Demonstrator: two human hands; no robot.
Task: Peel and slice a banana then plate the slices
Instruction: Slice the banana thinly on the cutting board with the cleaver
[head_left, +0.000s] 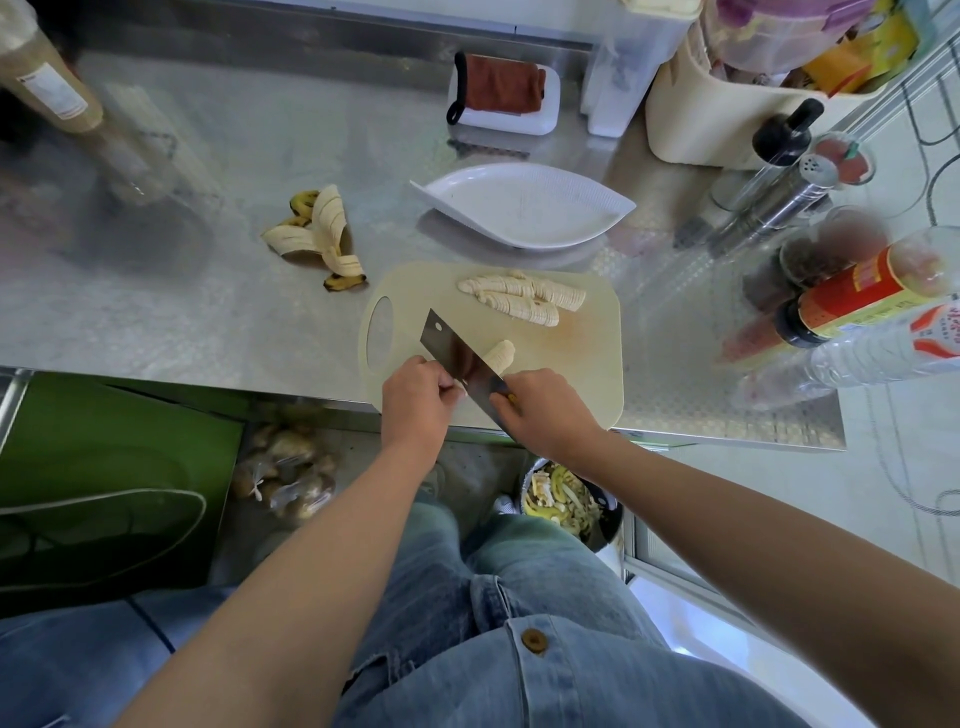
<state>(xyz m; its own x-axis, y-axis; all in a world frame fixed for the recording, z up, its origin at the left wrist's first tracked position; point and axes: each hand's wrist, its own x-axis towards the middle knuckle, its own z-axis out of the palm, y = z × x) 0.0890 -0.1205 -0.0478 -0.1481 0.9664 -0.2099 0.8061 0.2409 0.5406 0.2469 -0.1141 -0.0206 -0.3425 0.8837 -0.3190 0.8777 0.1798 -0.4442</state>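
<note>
On the beige cutting board (582, 353) lie two rows of banana slices (524, 299) at its far side. A peeled banana piece (500, 355) lies near the board's front, partly behind a cleaver (451, 349). My right hand (545, 410) grips the cleaver's handle, the blade standing across the banana piece. My left hand (415, 397) has curled fingers holding the near end of that piece, close against the blade. A white leaf-shaped plate (524, 205) stands behind the board with nothing on it. The banana peel (319, 236) lies on the counter to the left.
Bottles and spice shakers (831, 270) crowd the counter's right side. A white dish with a brown cloth (501, 96) stands at the back. A tilted jar (52, 73) is at far left. Below the counter edge stand a bin of peel scraps (566, 506) and a green bag (104, 467).
</note>
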